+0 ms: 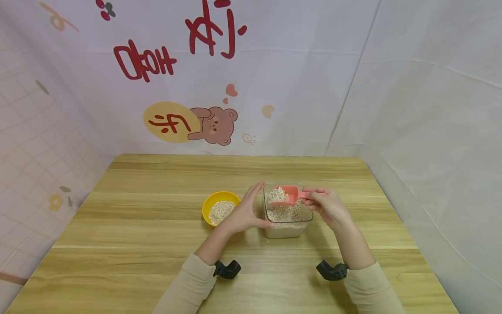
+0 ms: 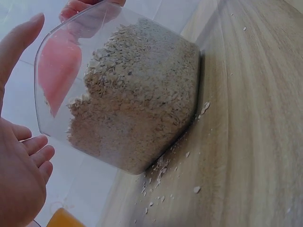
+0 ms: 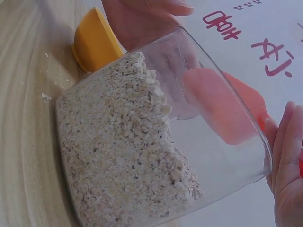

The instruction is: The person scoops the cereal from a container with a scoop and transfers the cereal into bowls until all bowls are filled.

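A clear square container [image 1: 286, 231] of rolled oats [image 2: 142, 90] stands on the table. My right hand [image 1: 327, 205] pinches the handle of a pink scoop [image 1: 292, 195], whose bowl is inside the container's mouth and carries a heap of oats. The scoop [image 3: 220, 104] shows through the clear wall in the right wrist view. Along the container's left side my left hand [image 1: 245, 213] is spread, thumb at the near corner and fingers toward the far one. Whether it touches the wall, I cannot tell. Beside it sits a yellow bowl [image 1: 207, 204] with oats in it, partly hidden by that hand.
Loose oat flakes [image 2: 163, 165] lie scattered on the wooden table [image 1: 137, 226] near the container's base. A printed cloth [image 1: 298, 87] hangs behind the table, with white cloth at both sides. Each wrist wears a dark camera mount [image 1: 333, 271].
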`<move>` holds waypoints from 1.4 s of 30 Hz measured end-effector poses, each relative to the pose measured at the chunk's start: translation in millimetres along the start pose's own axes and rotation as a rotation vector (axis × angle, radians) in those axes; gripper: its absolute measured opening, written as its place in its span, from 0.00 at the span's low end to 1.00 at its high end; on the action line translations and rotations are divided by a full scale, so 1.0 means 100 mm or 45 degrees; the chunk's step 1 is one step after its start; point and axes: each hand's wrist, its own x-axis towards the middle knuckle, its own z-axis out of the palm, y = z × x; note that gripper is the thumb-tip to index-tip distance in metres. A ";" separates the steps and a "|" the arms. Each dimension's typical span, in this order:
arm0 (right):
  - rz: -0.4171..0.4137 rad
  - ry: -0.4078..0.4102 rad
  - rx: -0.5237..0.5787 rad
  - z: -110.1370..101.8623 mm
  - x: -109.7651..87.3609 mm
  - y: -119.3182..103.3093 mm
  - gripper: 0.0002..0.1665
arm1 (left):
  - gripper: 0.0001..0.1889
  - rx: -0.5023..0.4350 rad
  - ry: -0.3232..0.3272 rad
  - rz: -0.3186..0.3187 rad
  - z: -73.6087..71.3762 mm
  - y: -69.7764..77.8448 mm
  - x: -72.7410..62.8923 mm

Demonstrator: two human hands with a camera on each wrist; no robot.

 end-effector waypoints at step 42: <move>-0.019 -0.041 0.056 0.44 0.01 -0.09 0.17 | 0.64 0.081 0.104 -0.052 -0.38 -0.08 -0.35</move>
